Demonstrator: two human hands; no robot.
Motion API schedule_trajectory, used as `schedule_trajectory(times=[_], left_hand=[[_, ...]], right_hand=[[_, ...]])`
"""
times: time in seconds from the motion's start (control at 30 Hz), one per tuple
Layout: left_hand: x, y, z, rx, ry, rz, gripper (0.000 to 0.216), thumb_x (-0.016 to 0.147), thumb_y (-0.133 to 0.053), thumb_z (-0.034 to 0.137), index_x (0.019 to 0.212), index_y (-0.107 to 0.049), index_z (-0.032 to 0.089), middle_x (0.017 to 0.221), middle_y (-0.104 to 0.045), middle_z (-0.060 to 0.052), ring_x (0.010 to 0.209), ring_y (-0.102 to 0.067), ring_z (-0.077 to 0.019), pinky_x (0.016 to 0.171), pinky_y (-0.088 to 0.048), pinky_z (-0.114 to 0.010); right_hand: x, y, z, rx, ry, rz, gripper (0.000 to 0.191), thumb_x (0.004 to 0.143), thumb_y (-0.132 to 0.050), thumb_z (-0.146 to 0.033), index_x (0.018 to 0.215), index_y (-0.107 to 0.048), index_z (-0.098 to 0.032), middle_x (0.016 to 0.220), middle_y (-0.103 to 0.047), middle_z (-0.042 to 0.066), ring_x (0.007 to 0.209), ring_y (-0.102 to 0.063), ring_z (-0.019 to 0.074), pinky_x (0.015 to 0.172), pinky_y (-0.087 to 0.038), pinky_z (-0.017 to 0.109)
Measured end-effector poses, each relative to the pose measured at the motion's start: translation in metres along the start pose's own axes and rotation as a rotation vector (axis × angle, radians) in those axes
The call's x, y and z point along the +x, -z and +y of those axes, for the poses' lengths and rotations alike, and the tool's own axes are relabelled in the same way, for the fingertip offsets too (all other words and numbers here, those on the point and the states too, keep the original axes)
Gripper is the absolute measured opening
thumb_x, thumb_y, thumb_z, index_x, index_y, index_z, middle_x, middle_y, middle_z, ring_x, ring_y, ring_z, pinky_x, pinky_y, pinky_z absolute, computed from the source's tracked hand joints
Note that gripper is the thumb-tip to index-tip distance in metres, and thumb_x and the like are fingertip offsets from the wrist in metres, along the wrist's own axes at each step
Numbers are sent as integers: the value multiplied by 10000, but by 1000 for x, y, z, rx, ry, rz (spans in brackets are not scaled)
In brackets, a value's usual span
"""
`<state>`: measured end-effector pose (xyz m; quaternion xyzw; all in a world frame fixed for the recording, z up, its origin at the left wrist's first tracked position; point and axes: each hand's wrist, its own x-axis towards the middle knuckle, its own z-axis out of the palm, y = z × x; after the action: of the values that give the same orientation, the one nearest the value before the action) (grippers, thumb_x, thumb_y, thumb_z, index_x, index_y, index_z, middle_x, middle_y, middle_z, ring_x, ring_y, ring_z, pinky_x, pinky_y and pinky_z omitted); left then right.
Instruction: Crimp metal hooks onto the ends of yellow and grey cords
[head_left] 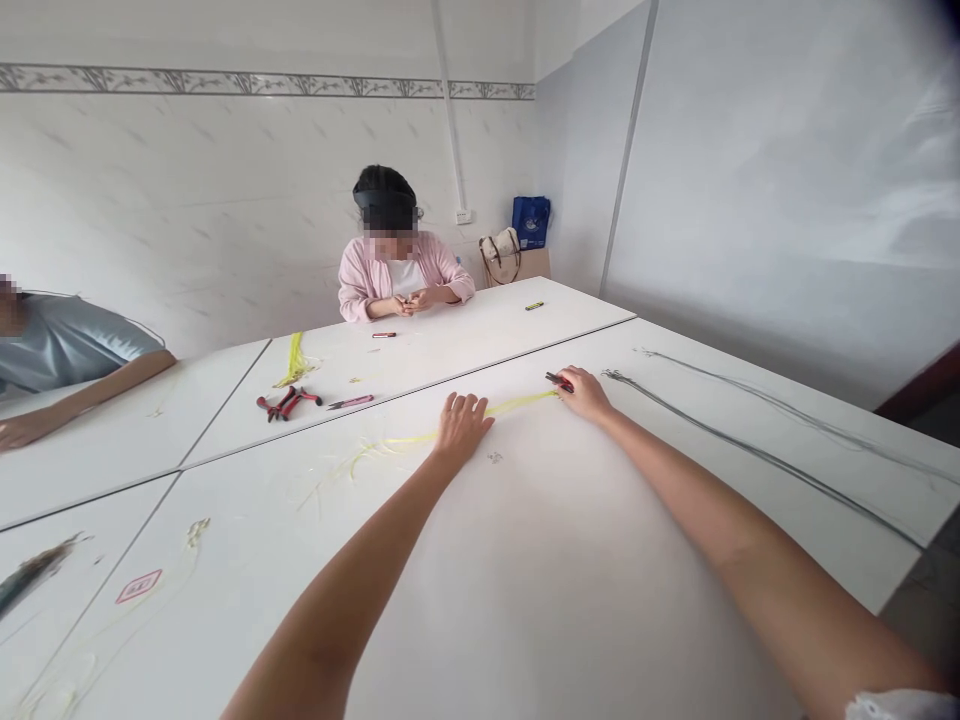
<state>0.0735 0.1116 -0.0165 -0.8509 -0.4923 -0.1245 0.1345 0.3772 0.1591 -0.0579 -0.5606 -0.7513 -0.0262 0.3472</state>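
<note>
My left hand (pixel 463 428) lies on the white table with its fingers stretched out over a bundle of thin yellow strands (pixel 409 440). To its right, my right hand (pixel 586 393) is closed around a small black-and-red hand tool (pixel 559 382), whose exact kind I cannot make out. The strands run taut between both hands, and their right end is beside or under my right fingers; which one is unclear. Left of my left hand, the loose ends fan out across the table. A few tiny scraps (pixel 495 457) lie just below the strands.
Red-handled pliers (pixel 289 402) and a pink-handled slim tool (pixel 351 402) lie left, near a yellow strand bundle (pixel 295 362). Grey cables (pixel 712 440) stretch along the right. Across the table (pixel 480 340) sits a person in pink (pixel 405 275); another person's arm (pixel 97 400) rests at left.
</note>
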Motion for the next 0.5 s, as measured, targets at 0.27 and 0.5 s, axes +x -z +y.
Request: schedule_trajectory(times=[0.27,0.5], left_hand=[[62,-15,39,-133,166,-165,234,1015,-568,332,1151,-669,172,1162,-678,-95,1046,-647,-215,921,-550,-411],[37,10,0,-158,145,-301,238,1011,-585,362,1096,-672,158,1068,-694,-64,892,-662,-161,820,-575,-354]], right_hand=[[6,-7,1,0,88,-118,130,962,-658,-300,939,-671,-173,995,-690,46,935,-633,188,851,-526,357],[8,-7,2,-8,51,-169,220,995,-641,-376,1013,-678,-160,1047,-691,49,949,-660,180,862,-562,379]])
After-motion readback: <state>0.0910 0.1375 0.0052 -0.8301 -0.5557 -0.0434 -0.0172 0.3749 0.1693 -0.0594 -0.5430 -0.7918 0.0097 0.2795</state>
